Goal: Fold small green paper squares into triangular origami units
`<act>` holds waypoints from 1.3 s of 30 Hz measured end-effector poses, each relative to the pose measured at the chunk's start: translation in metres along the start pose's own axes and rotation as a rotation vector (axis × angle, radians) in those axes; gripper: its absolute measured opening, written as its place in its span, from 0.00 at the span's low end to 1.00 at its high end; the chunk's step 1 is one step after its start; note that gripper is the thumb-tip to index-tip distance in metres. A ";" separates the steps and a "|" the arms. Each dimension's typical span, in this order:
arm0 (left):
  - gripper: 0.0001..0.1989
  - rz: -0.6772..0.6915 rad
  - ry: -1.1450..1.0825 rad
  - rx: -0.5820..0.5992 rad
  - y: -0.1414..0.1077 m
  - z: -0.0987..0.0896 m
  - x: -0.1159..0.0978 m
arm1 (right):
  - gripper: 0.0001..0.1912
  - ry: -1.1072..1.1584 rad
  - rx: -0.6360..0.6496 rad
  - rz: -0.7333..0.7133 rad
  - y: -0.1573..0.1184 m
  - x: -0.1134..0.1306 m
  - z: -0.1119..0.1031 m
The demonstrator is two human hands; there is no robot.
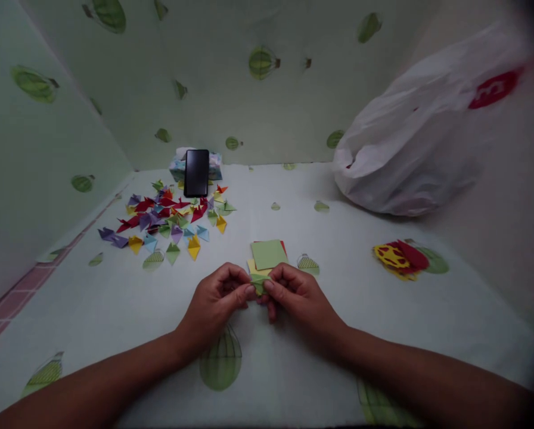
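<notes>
A small folded green paper [258, 283] is pinched between both hands near the middle of the view. My left hand [224, 296] grips its left side between thumb and fingers. On its right side, my right hand [294, 292] is closed the same way. Just beyond the fingertips lies a small stack of square sheets, with a green sheet [269, 254] on top and red and yellow edges showing below it. The folded paper overlaps the near edge of this stack in the view, and its underside is hidden.
Many colourful folded papers [173, 217] lie at the back left, before a dark phone [196, 173] leaning on a tissue box [215, 166]. A white plastic bag [405, 137] stands back right. Red and yellow cut-outs [401, 257] lie at right.
</notes>
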State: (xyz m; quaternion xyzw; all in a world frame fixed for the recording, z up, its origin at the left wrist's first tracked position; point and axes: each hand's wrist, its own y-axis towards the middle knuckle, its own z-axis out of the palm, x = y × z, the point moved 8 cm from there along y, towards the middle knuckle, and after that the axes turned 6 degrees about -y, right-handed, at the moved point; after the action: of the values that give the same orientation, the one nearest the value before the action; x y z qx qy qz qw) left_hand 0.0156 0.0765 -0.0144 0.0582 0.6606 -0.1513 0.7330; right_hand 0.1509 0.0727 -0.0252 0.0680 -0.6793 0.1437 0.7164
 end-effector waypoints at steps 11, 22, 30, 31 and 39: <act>0.06 0.290 0.299 -0.029 -0.004 -0.002 -0.027 | 0.13 -0.075 0.049 -0.023 -0.005 0.008 0.007; 0.06 0.303 0.376 0.020 -0.004 0.003 -0.033 | 0.10 -0.321 0.023 -0.131 -0.006 0.012 0.002; 0.06 0.277 0.343 0.022 -0.005 0.002 -0.030 | 0.11 -0.413 0.000 -0.191 -0.006 0.017 0.001; 0.06 0.272 0.341 0.021 -0.005 0.002 -0.030 | 0.11 -0.422 0.000 -0.198 -0.006 0.018 0.001; 0.07 0.254 0.373 0.023 -0.004 0.002 -0.031 | 0.12 -0.471 0.009 -0.234 -0.007 0.022 0.003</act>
State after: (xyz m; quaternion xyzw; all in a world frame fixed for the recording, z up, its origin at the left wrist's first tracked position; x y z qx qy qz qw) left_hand 0.0140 0.0765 0.0167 0.1762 0.7704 -0.0519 0.6106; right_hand 0.1511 0.0682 -0.0023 0.1810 -0.8142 0.0429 0.5500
